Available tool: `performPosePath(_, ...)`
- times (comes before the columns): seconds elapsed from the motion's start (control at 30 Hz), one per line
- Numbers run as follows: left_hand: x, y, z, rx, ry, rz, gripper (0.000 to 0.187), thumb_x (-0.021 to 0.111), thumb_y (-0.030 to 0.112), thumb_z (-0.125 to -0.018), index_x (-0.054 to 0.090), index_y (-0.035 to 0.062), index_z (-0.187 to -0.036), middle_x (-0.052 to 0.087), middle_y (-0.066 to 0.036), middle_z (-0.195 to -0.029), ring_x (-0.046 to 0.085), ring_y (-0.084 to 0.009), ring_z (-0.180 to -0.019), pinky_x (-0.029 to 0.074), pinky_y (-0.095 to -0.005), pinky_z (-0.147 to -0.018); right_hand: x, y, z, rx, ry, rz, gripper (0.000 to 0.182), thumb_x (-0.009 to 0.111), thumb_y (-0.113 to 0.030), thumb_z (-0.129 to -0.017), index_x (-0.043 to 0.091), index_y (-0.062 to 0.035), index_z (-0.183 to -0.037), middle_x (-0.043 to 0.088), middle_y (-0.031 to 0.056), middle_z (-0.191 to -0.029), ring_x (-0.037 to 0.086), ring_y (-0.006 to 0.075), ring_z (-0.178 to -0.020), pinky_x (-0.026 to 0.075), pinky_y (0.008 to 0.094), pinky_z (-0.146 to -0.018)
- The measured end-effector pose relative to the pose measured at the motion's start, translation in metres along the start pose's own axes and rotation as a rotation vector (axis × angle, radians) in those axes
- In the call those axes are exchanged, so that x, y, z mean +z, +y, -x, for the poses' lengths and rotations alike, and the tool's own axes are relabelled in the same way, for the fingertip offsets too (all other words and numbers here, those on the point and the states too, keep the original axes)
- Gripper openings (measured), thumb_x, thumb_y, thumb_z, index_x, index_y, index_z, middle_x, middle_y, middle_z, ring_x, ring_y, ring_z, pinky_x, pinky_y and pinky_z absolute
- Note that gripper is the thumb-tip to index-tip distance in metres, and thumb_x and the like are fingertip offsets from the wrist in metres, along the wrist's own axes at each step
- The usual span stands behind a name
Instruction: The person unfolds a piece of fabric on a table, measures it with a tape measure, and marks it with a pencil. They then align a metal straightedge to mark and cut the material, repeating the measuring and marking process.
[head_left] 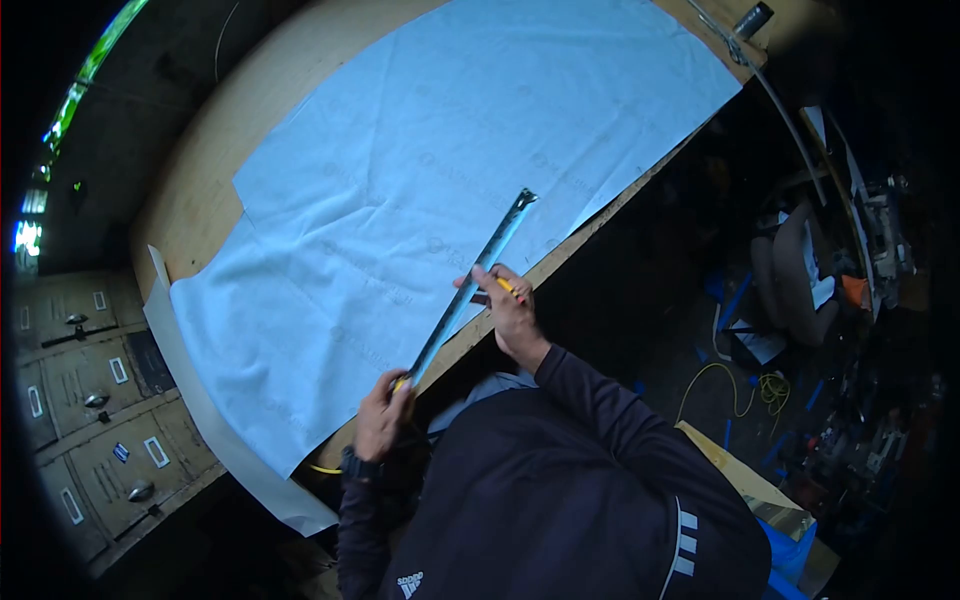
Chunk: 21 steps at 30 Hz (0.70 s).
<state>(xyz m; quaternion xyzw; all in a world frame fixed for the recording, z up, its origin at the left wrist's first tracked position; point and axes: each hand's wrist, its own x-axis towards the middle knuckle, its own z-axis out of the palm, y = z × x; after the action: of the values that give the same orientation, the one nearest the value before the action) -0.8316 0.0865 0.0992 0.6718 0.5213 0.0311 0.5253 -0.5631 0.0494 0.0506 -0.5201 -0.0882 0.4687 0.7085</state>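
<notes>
A tape measure (pixel 440 325) is drawn out, its blade slanting up and to the right over a light blue sheet of fabric (pixel 420 170). My left hand (pixel 378 418) is closed round the lower end, where a bit of yellow case shows between the fingers. Partway along the blade, my right hand (pixel 512 318) pinches it with thumb and fingers. A yellow pencil (pixel 510 290) sticks out of that same hand. The hooked tip of the blade lies beyond it over the fabric, which has faint printed marks and soft wrinkles.
The fabric lies on a wooden table (pixel 205 180), whose near edge runs diagonally before me. A pale strip (pixel 230 430) hangs along the left edge. Metal drawers (pixel 110 400) stand at left. To the right are a chair (pixel 785 270) and a yellow cable (pixel 772 392) on the floor.
</notes>
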Motion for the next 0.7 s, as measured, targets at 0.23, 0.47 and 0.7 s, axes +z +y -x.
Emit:
performPosePath(0.23,-0.08,-0.078,0.016,-0.036,0.156,-0.351,0.024,0.067,0.022,-0.098,0.072,-0.0006,-0.104,0.071,-0.015,-0.092,0.068,-0.0248,-0.084,0.052,-0.0366,-0.078,-0.031,0.048,0.003,0.076,-0.154,0.275,0.039,0.062,-0.038,-0.103,0.065,-0.0016,-0.091,0.074,0.0091,-0.085,0.067,0.0139,-0.077,0.053,0.0299,-0.074)
performPosePath(0.47,-0.084,-0.115,-0.026,0.041,0.126,-0.526,0.028,0.07,0.032,-0.094,0.077,0.0054,-0.096,0.065,-0.015,-0.089,0.065,-0.0346,-0.085,0.051,-0.0416,-0.075,-0.089,0.052,0.08,-0.086,-0.312,0.699,0.028,0.055,-0.027,-0.105,0.066,-0.0016,-0.111,0.075,0.0101,-0.085,0.073,0.0204,-0.079,0.055,0.0335,-0.072)
performPosePath(0.7,-0.068,-0.123,-0.028,0.092,0.197,-0.564,0.028,0.07,0.033,-0.094,0.077,0.0056,-0.094,0.064,-0.014,-0.095,0.064,-0.0344,-0.09,0.051,-0.0427,-0.079,-0.128,0.069,0.117,0.097,-0.094,0.765,0.03,0.057,-0.026,-0.105,0.066,-0.0043,-0.122,0.073,0.0098,-0.083,0.071,0.0204,-0.078,0.054,0.0336,-0.073)
